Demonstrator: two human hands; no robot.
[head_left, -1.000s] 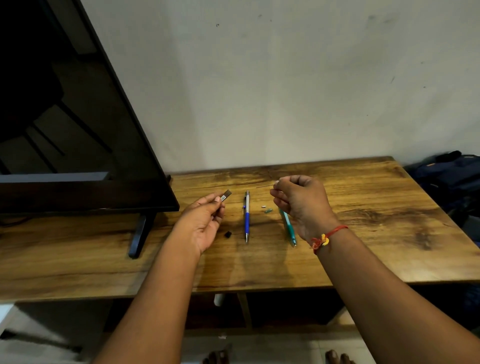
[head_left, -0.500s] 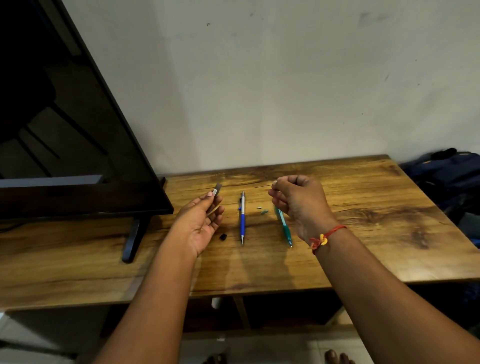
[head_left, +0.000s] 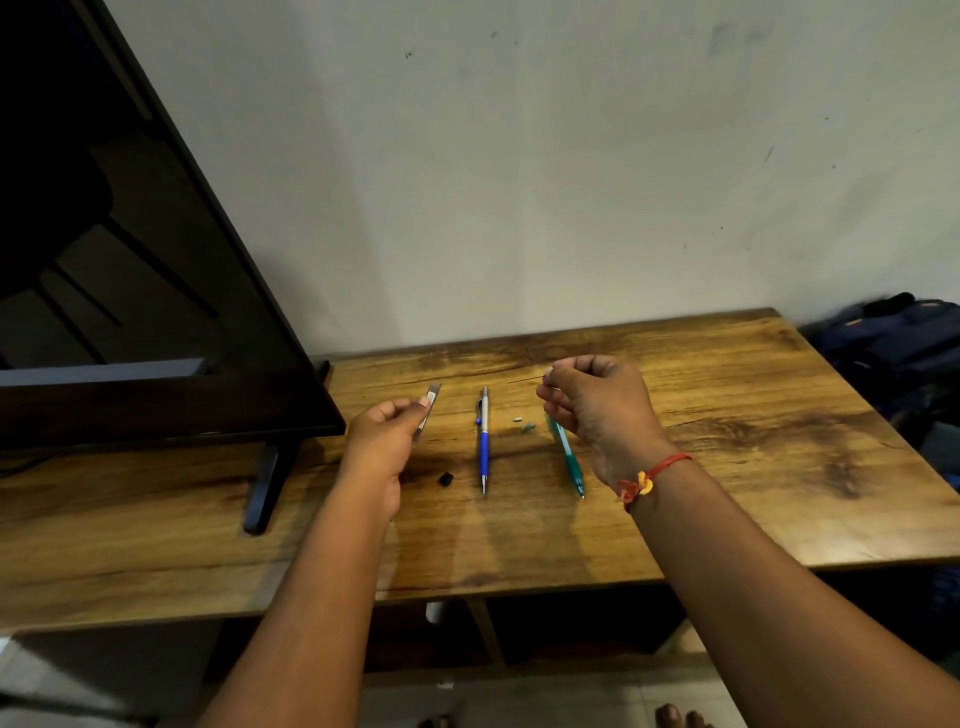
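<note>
Left hand (head_left: 382, 441) pinches a grey lead case (head_left: 429, 410), label unreadable; right hand (head_left: 597, 410) pinches a thin lead (head_left: 524, 380).

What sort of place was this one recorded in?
Probably a room in a home: a flat-screen TV stands on a wooden table against a plain wall, with a dark blue bag beside it.

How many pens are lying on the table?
2. The blue pen lies on the table, left of the green pen, whose far end is hidden behind the right hand. No others show.
</note>
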